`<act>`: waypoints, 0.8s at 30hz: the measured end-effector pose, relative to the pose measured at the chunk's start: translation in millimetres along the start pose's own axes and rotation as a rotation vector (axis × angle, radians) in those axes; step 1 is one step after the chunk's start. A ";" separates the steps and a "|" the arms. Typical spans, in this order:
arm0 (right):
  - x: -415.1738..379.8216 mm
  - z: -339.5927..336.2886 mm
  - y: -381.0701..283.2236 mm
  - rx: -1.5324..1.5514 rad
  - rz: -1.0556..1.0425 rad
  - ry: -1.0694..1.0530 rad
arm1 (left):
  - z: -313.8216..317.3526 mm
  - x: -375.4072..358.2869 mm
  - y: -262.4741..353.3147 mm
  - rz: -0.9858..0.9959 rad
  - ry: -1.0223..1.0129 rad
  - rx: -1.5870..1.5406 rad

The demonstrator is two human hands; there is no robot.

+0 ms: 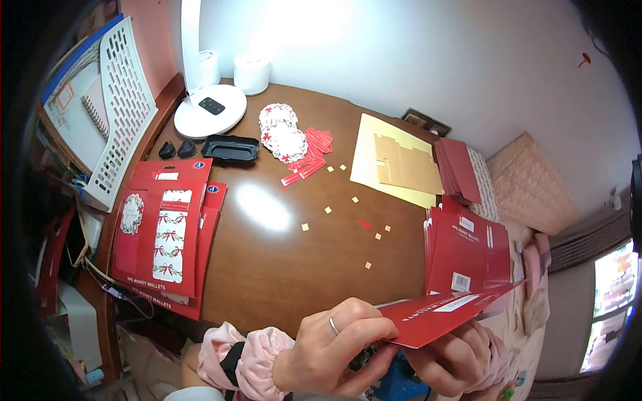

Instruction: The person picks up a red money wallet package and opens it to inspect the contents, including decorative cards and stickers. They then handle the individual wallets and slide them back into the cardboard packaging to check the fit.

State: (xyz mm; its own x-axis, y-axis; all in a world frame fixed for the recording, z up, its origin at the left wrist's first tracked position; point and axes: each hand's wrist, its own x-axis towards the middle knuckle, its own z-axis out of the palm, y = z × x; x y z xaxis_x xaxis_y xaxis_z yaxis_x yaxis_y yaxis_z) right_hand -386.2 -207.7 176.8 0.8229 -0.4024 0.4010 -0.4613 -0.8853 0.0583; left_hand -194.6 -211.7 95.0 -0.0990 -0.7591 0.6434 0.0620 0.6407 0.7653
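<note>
Between my hands, at the near edge of the desk, is a red printed money wallet card (435,315), tilted and seen at a slant. My left hand (338,347), with a ring on one finger, pinches its left corner. Underneath, my right hand (451,357) grips the card, its fingers partly hidden by it. Just beyond lies a stack of similar red money wallet cards (461,250), one showing a barcode label.
Finished-looking money wallet packs (157,234) are piled at left. Round floral tags (281,134), red strips (311,154) and small yellowish squares (328,210) lie on the desk (267,267). A black tray (231,148), lamp base (210,110) and yellow sheets (394,160) stand farther back.
</note>
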 end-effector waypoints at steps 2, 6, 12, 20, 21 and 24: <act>-0.1 -0.6 1.5 -0.047 -0.023 -0.014 | 0.9 0.4 -0.7 0.009 -0.012 0.030; -4.4 9.0 12.3 -0.028 -0.071 0.000 | 3.5 2.7 0.3 0.009 -0.022 0.078; -6.2 12.1 20.0 0.012 -0.097 0.105 | 7.9 2.7 0.6 0.039 0.004 0.109; -7.1 1.8 11.7 -0.119 -0.051 0.006 | 8.4 6.4 2.7 0.080 -0.028 0.136; -6.5 3.8 11.4 -0.108 -0.027 0.022 | 8.2 6.2 2.6 0.079 -0.033 0.146; -4.8 5.4 10.7 -0.079 0.016 0.045 | 11.8 7.5 0.5 0.124 0.047 0.136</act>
State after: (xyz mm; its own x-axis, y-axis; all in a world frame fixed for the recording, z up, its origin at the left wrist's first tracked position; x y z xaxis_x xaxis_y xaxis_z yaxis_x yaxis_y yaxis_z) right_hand -393.2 -216.6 170.6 0.8006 -0.4037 0.4428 -0.5001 -0.8572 0.1227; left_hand -207.0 -215.7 100.0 -0.0518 -0.6759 0.7352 -0.0638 0.7369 0.6730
